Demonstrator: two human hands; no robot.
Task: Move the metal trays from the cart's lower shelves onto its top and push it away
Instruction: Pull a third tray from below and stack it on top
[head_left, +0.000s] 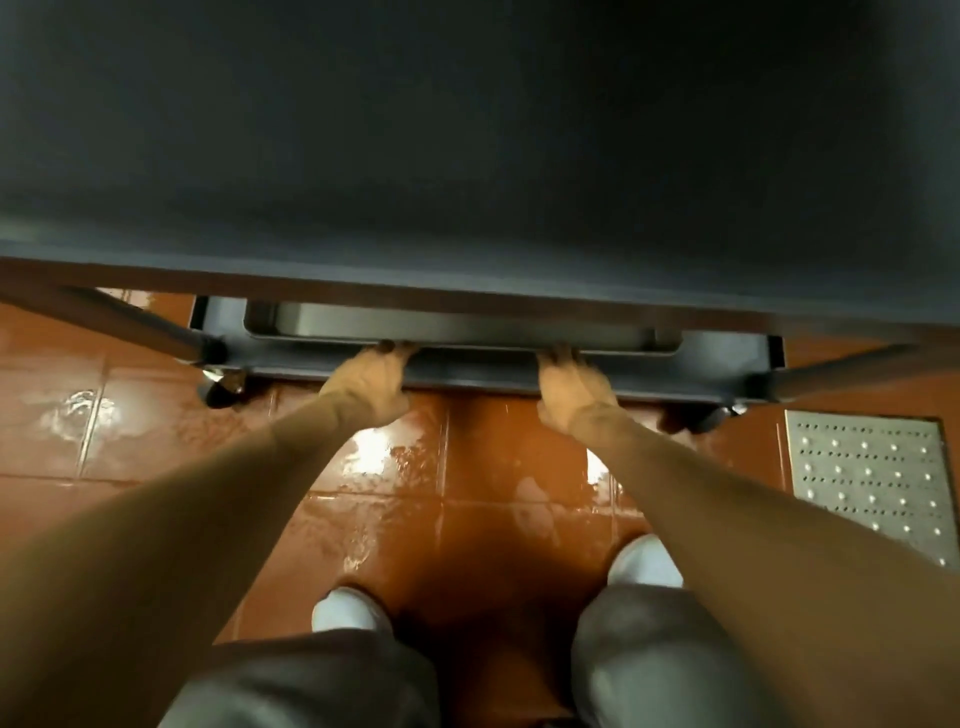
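Both arms are reaching down: the left hand and right hand are curling onto the near rim of a metal tray lying on the cart's lower shelf. It looks rigid, probably slick; gripping the rim evenly seems wisest.

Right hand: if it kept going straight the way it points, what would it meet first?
The right hand already has its fingers at the near rim of the metal tray on the cart's lower shelf. Going on, it would probably press against that rim first; depth is unclear.
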